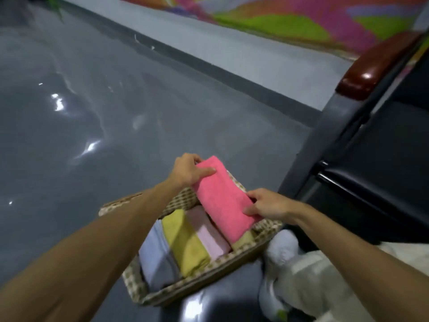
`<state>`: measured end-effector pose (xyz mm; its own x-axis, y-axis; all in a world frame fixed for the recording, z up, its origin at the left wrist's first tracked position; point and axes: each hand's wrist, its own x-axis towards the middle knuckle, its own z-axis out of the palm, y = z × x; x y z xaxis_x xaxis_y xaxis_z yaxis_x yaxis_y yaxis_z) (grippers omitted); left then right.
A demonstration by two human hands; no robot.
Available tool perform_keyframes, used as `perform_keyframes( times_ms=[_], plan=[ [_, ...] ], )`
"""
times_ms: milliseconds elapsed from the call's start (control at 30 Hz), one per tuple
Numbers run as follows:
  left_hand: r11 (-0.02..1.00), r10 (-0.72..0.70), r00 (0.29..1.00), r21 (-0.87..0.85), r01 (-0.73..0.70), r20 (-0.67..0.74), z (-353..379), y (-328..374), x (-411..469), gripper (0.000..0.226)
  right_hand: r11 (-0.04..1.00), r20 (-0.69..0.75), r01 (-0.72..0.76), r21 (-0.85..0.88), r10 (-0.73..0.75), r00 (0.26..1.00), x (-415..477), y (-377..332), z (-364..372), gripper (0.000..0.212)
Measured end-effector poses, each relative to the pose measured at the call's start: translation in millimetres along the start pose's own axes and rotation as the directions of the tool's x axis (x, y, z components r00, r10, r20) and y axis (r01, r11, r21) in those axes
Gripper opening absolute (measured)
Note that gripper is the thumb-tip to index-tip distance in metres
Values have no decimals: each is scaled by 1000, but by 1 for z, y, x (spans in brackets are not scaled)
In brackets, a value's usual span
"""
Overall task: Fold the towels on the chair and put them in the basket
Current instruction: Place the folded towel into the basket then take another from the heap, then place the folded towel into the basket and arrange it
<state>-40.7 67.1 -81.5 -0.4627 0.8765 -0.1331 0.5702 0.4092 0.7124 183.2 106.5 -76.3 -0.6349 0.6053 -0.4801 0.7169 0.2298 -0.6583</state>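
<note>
A folded bright pink towel [220, 196] is held over the right side of a woven basket [209, 275] on the floor. My left hand [189, 169] grips its far end, thumb on top. My right hand [267, 204] pinches its near right edge. Inside the basket stand three folded towels side by side: a pale blue towel [154, 254], a yellow towel [188, 242] and a light pink towel [211, 235]. A bit of tan cloth [243, 239] shows under the bright pink towel's near end.
A dark chair [376, 159] with a glossy brown armrest [371, 68] stands to the right of the basket. Glossy grey floor [92, 112] spreads to the left and behind. My knee in light trousers [301, 275] is right of the basket. A colourful wall [301, 19] runs along the back.
</note>
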Motion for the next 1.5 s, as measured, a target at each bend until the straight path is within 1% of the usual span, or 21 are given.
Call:
perform_keyframes(
  times_ms=[33,67,100,167,200,267,333,400,467,500,600,700,733,767,833,900,1000,1133,1300,1367,1500],
  plan=[
    [995,-79,997,-60,78,-3,8,-17,0,41,999,20,-23,31,23,1000,12,5,14,23],
    [970,-166,986,-177,164,6,17,-31,-1,42,995,38,-59,84,56,998,24,11,28,25],
    [908,-258,965,-332,255,35,27,-47,-3,38,982,58,-107,158,99,993,37,19,44,28],
    [748,-371,921,-549,373,119,43,-66,-13,13,947,70,-181,265,169,983,49,30,65,35],
    [731,-395,907,-549,406,145,51,-78,-14,12,945,85,-202,256,187,979,57,36,76,38],
    [780,-405,899,-451,433,164,68,-103,-13,23,968,122,-207,143,190,974,71,43,94,42],
    [832,-418,896,-332,445,153,77,-119,-15,18,982,154,-164,-90,176,972,78,43,104,40],
    [872,-409,901,-229,433,147,90,-128,-14,4,943,157,-135,-305,190,969,85,42,107,35],
    [898,-400,908,-144,416,127,98,-132,-11,30,905,130,-132,-405,200,971,89,43,106,31],
    [909,-388,913,-112,401,123,98,-130,-10,37,888,104,-132,-441,196,975,89,44,105,31],
    [946,-323,931,91,312,172,92,-118,-12,44,865,32,-125,-485,161,986,83,46,93,30],
    [926,-200,954,361,109,224,77,-92,-16,47,875,-20,-93,-474,95,995,69,45,67,30],
    [914,-135,964,404,31,231,71,-78,-18,44,876,-27,-70,-477,66,997,61,42,55,31],
    [917,-53,967,396,-53,251,68,-63,-20,40,874,-34,-51,-484,40,999,50,40,41,31],
    [937,116,942,279,-209,316,62,-24,-24,34,862,-73,-25,-506,-14,997,25,35,12,29],
    [926,246,895,184,-330,372,62,20,-30,30,854,-140,-25,-520,-56,989,-7,33,-21,29],
    [865,403,809,113,-490,428,72,92,-38,24,852,-262,-66,-520,-86,961,-64,36,-77,25],
    [775,561,700,17,-632,442,93,196,-57,20,925,-496,-149,-351,-48,867,-154,62,-149,21],
    [659,660,551,-41,-751,510,141,310,-92,20,922,-676,-317,-224,87,732,-268,127,-203,20],
    [614,689,495,-63,-787,529,169,347,-108,21,911,-734,-385,-144,163,659,-312,161,-216,19],
    [560,708,382,-142,-817,594,233,410,-145,20,872,-839,-490,16,279,468,-386,227,-224,15]
  ],
)
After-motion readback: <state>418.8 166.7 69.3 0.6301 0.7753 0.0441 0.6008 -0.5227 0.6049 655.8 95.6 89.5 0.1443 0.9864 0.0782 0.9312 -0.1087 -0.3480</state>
